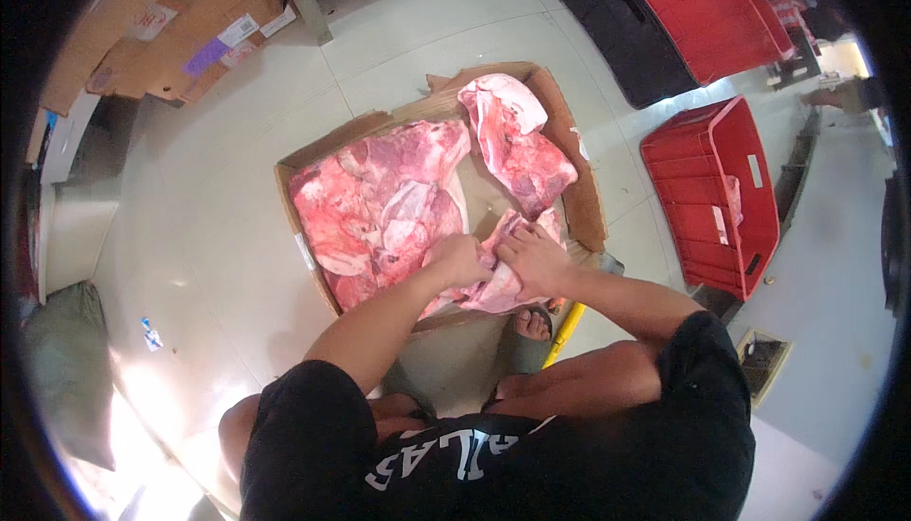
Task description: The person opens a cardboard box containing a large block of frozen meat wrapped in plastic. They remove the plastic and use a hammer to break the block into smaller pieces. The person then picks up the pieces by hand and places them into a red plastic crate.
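Observation:
A shallow cardboard box (583, 186) with torn edges lies on the floor before me and holds large cuts of raw meat. At its near right corner, my left hand (466, 261) grips a pale, fatty piece of meat (502, 290) from the left side. My right hand (534, 254) is on the same piece, its fingers curled over the top. Joined or closely packed slabs of red meat (384, 201) fill the left half of the box. Another cut with thick white fat (519, 144) rests at the far right, just beyond my hands.
Right of the box stands a red plastic crate (676, 193) with some meat inside. Black (626, 30) and red crates (712, 16) are at the upper right. Cardboard cartons (192, 44) stand at the upper left. A yellow handle (566, 332) lies beside my foot. A floor drain (761, 364) is at right.

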The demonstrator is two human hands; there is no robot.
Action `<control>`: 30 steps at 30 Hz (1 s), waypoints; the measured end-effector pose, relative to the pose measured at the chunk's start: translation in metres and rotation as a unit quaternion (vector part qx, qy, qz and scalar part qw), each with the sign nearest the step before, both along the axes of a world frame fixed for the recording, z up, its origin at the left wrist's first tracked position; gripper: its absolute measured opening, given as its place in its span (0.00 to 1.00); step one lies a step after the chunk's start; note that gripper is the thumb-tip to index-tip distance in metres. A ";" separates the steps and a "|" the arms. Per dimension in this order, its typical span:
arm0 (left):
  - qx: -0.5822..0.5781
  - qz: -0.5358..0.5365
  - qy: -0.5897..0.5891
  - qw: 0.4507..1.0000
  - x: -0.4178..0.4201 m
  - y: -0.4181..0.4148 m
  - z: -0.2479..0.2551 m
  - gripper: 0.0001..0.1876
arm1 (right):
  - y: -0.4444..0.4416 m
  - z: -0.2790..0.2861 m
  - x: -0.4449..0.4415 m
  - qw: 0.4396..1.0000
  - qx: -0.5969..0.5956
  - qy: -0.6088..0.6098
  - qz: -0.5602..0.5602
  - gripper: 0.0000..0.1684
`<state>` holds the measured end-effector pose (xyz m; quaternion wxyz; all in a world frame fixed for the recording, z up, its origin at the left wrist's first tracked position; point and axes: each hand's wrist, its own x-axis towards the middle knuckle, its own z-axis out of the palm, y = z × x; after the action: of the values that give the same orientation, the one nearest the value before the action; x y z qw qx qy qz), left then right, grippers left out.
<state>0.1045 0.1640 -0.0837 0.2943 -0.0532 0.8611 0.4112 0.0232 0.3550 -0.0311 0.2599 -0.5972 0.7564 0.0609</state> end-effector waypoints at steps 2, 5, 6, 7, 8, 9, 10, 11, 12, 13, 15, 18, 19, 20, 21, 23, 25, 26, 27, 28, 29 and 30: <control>-0.042 -0.029 -0.008 0.999 -0.001 0.001 0.010 0.28 | 0.002 0.004 0.002 0.999 -0.023 -0.015 -0.020 0.45; -0.077 -0.063 -0.030 0.995 -0.019 0.012 0.060 0.27 | 0.013 0.020 0.000 0.997 -0.065 0.001 -0.031 0.40; -0.086 -0.071 -0.043 0.993 -0.021 0.017 0.071 0.26 | 0.019 0.018 0.002 0.996 -0.085 0.006 -0.036 0.39; -0.093 -0.067 -0.041 0.993 -0.022 0.021 0.070 0.26 | 0.027 0.014 0.004 0.994 -0.104 0.011 -0.041 0.38; -0.099 -0.064 -0.039 0.992 -0.022 0.025 0.069 0.26 | 0.033 0.009 0.005 0.991 -0.123 0.016 -0.047 0.37; -0.103 -0.060 -0.039 0.992 -0.021 0.029 0.068 0.27 | 0.040 0.005 0.008 0.989 -0.138 0.013 -0.050 0.37; -0.110 -0.061 -0.039 0.991 -0.021 0.033 0.067 0.27 | 0.047 0.001 0.010 0.987 -0.152 0.010 -0.053 0.37; -0.116 -0.062 -0.038 0.991 -0.022 0.037 0.067 0.27 | 0.053 -0.004 0.013 0.985 -0.166 0.007 -0.057 0.37; -0.124 -0.061 -0.035 0.990 -0.024 0.038 0.068 0.28 | 0.058 -0.005 0.014 0.982 -0.180 0.003 -0.062 0.36; -0.116 -0.067 -0.033 0.990 -0.025 0.039 0.065 0.28 | 0.062 -0.007 0.015 0.979 -0.193 -0.001 -0.068 0.36; -0.097 -0.077 -0.030 0.992 -0.027 0.041 0.058 0.30 | 0.069 -0.010 0.019 0.973 -0.213 -0.007 -0.084 0.36; -0.076 -0.098 -0.002 0.992 -0.034 0.039 0.053 0.34 | 0.078 -0.015 0.027 0.966 -0.231 -0.010 -0.114 0.36; -0.062 -0.106 0.021 0.992 -0.035 0.039 0.046 0.35 | 0.080 -0.017 0.029 0.963 -0.239 -0.010 -0.123 0.37; -0.048 -0.113 0.044 0.992 -0.035 0.039 0.034 0.36 | 0.082 -0.020 0.031 0.960 -0.246 -0.009 -0.131 0.37; -0.034 -0.121 0.066 0.990 -0.036 0.038 0.028 0.37 | 0.084 -0.023 0.033 0.956 -0.260 -0.013 -0.137 0.37; 0.002 -0.115 0.064 0.991 -0.038 0.034 0.017 0.37 | 0.086 -0.030 0.034 0.946 -0.287 -0.019 -0.147 0.39; 0.030 -0.119 0.072 0.990 -0.038 0.027 0.012 0.37 | 0.082 -0.026 0.033 0.944 -0.291 -0.042 -0.149 0.34; 0.042 -0.125 0.080 0.988 -0.038 0.023 0.009 0.37 | 0.080 -0.024 0.034 0.943 -0.294 -0.053 -0.150 0.31; 0.052 -0.131 0.092 0.986 -0.040 0.020 0.009 0.38 | 0.074 -0.018 0.033 0.956 -0.262 -0.030 -0.129 0.27; 0.047 -0.143 0.082 0.985 -0.039 0.018 0.009 0.37 | 0.068 -0.011 0.031 0.967 -0.229 -0.007 -0.107 0.23; 0.041 -0.153 0.073 0.985 -0.035 0.017 0.009 0.36 | 0.063 -0.007 0.030 0.977 -0.196 0.017 -0.085 0.19; 0.037 -0.167 0.066 0.983 -0.035 0.017 0.009 0.35 | 0.061 -0.007 0.029 0.977 -0.196 0.048 -0.073 0.16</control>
<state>0.0698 0.1810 -0.0746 0.3028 0.1291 0.8598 0.3905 0.0525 0.4163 -0.0379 0.1053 -0.5758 0.8070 -0.0788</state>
